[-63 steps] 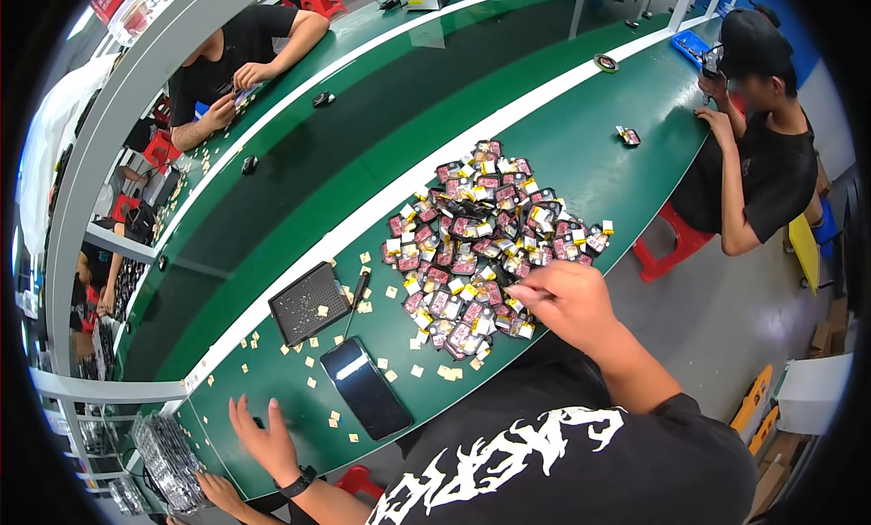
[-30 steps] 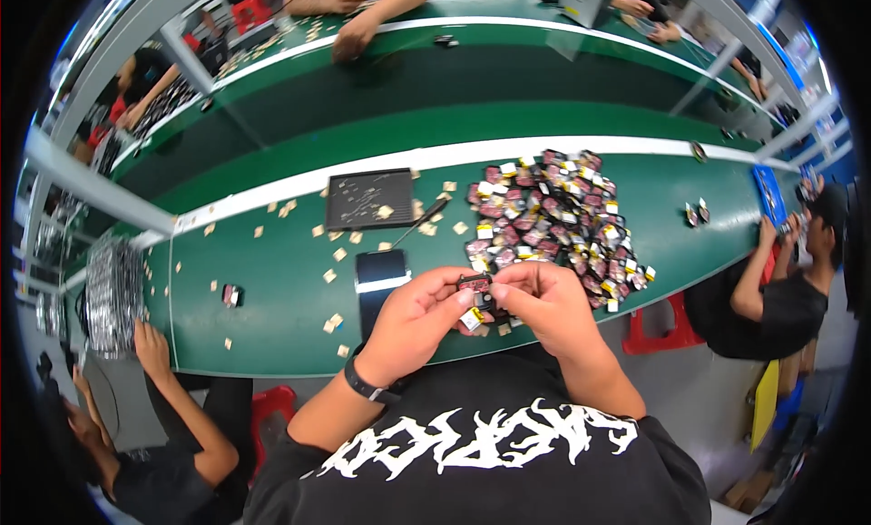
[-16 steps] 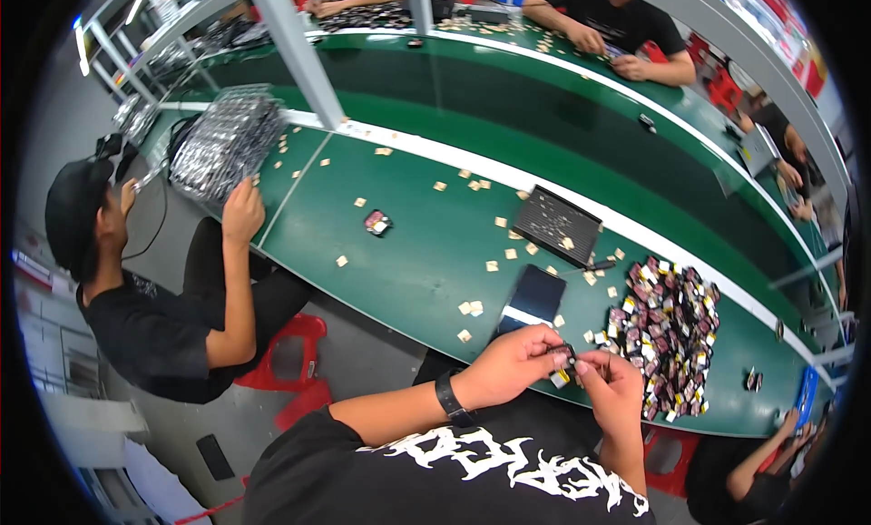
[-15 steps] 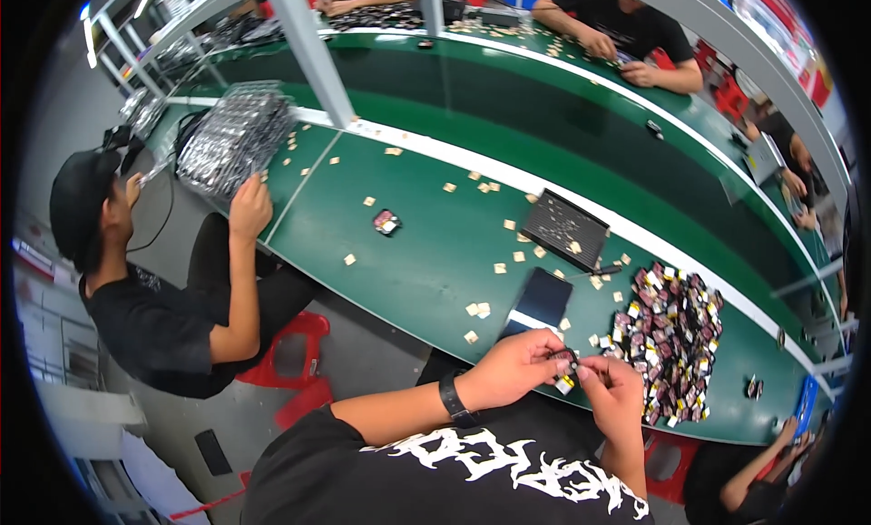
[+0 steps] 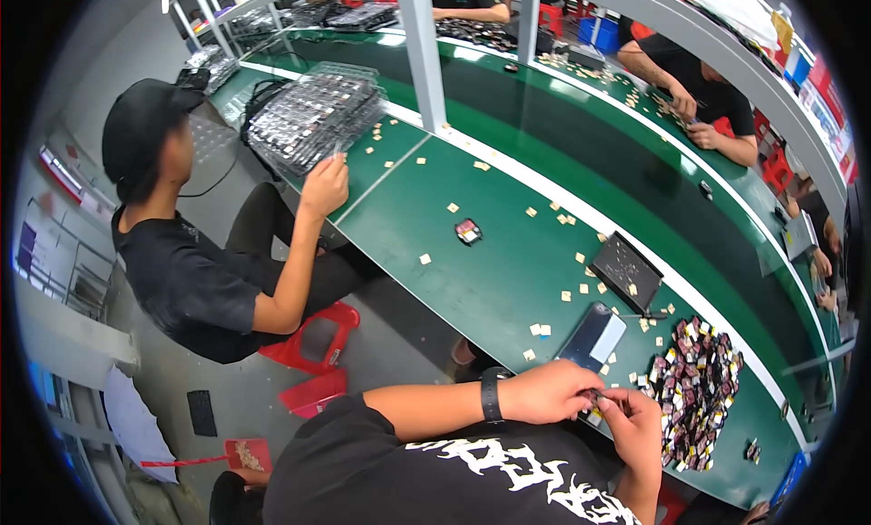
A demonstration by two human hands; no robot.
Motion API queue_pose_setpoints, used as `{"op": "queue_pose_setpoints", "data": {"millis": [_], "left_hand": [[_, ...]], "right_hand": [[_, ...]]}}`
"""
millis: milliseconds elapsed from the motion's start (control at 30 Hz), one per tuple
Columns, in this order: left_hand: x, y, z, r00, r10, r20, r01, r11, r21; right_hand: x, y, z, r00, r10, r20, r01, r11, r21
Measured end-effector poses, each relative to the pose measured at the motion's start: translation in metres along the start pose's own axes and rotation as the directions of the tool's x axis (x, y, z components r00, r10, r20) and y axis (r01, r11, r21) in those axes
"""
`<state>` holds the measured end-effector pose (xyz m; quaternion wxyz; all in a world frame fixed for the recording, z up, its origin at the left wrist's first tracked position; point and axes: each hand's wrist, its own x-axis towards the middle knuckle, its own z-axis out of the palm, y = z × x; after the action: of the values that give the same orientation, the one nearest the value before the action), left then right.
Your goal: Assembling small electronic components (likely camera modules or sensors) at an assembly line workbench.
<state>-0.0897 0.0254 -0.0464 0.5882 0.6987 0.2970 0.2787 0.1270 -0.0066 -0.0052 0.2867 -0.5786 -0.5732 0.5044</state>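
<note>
My left hand (image 5: 551,393), with a dark band on its wrist, is closed with thumb and fingers pinching a small dark module (image 5: 593,403). A yellow and white bit shows at the module's lower side. My right hand (image 5: 635,427) pinches the same module from the other side, its fingertips meeting the left ones. The fingers cover most of it. Just right of my hands lies a heap of similar small black and dark-red modules (image 5: 694,389) with white and yellow labels. Beyond my left hand a dark smartphone (image 5: 592,336) rests on the green table (image 5: 408,244).
A black tray (image 5: 626,271) and a thin dark tool (image 5: 646,316) lie beyond the phone. Small cream squares (image 5: 535,330) are scattered around. One module (image 5: 468,232) lies apart. At left, a co-worker (image 5: 195,244) sits by stacked clear plastic trays (image 5: 313,117). A metal post (image 5: 422,58) rises behind.
The view has swung left, so the table and its things appear farther right. Both my hands still pinch the module, which is now more covered by the fingers.
</note>
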Motion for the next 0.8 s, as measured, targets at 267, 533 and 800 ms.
{"op": "queue_pose_setpoints", "data": {"millis": [267, 533, 800], "left_hand": [[-0.015, 0.012, -0.005, 0.937, -0.259, -0.234, 0.064, 0.786, -0.615], [-0.014, 0.026, -0.005, 0.944, -0.181, -0.275, 0.02, 0.866, -0.5], [-0.008, 0.027, -0.002, 0.952, -0.014, -0.306, -0.042, 0.984, -0.175]], "right_hand": [[-0.005, -0.015, -0.004, 0.991, -0.126, -0.043, 0.131, 0.978, 0.16], [-0.012, -0.029, 0.001, 0.981, -0.163, -0.103, 0.167, 0.986, 0.028], [-0.008, -0.027, 0.0, 0.971, -0.209, -0.115, 0.184, 0.962, -0.201]]}}
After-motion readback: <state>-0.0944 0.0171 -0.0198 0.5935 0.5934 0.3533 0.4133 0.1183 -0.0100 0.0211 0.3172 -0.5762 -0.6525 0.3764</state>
